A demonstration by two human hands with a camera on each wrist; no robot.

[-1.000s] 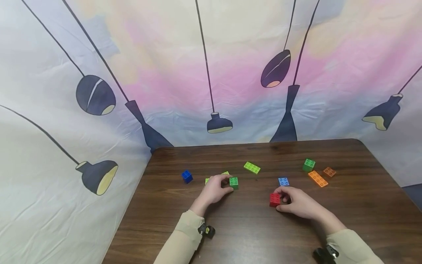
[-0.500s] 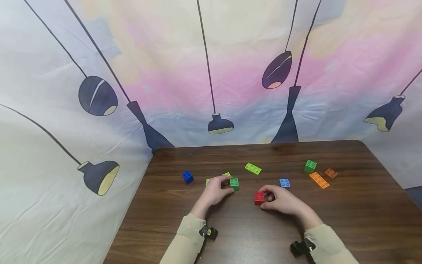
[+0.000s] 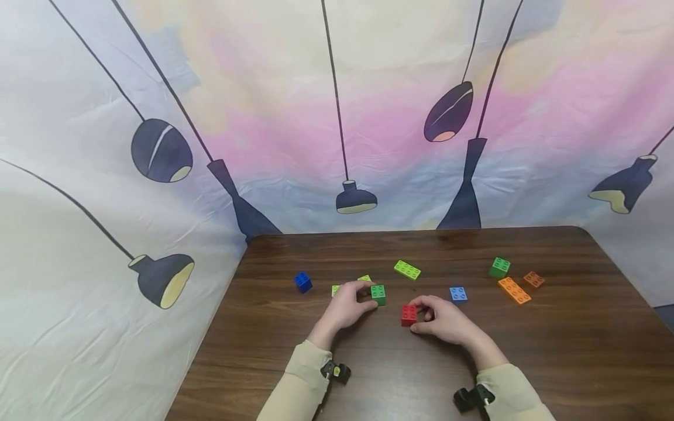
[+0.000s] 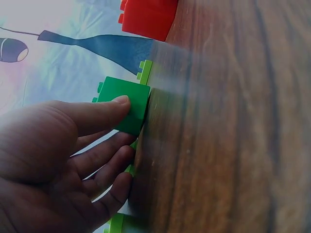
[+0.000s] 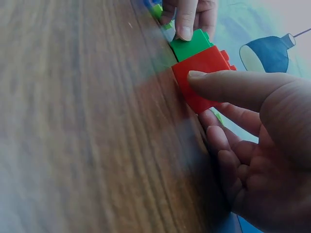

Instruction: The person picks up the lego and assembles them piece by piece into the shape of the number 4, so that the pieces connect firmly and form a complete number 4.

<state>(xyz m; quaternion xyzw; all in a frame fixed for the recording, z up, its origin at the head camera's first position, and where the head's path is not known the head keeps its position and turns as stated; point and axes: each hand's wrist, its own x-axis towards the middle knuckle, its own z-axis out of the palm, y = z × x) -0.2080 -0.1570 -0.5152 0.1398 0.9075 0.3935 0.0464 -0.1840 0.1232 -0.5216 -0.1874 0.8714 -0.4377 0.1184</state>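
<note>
My left hand [image 3: 344, 305] pinches a green toy building brick [image 3: 378, 294] between thumb and fingers. In the left wrist view the thumb presses the side of that green brick [image 4: 127, 99], which sits at the tabletop with its studs facing up. A red building brick [image 3: 409, 315] is held by my right hand [image 3: 447, 320], thumb on its near side and fingers on the far side. The two bricks stand apart in the head view, the red one to the right and a little nearer. Two lime bricks, one a lime piece [image 3: 364, 278], lie partly hidden behind the left hand.
On the wooden table [image 3: 389, 374] lie a dark blue brick [image 3: 302, 282] at left and a flat lime plate [image 3: 408, 269] behind. A light blue plate [image 3: 458, 293] lies beyond the right hand. Farther right are a green brick [image 3: 499, 267], an orange plate [image 3: 514, 290] and a brown-orange plate [image 3: 534, 279].
My right hand has carried the red brick leftward, away from in front of the light blue plate and closer to the green brick. The left hand keeps its hold, nearly still.
</note>
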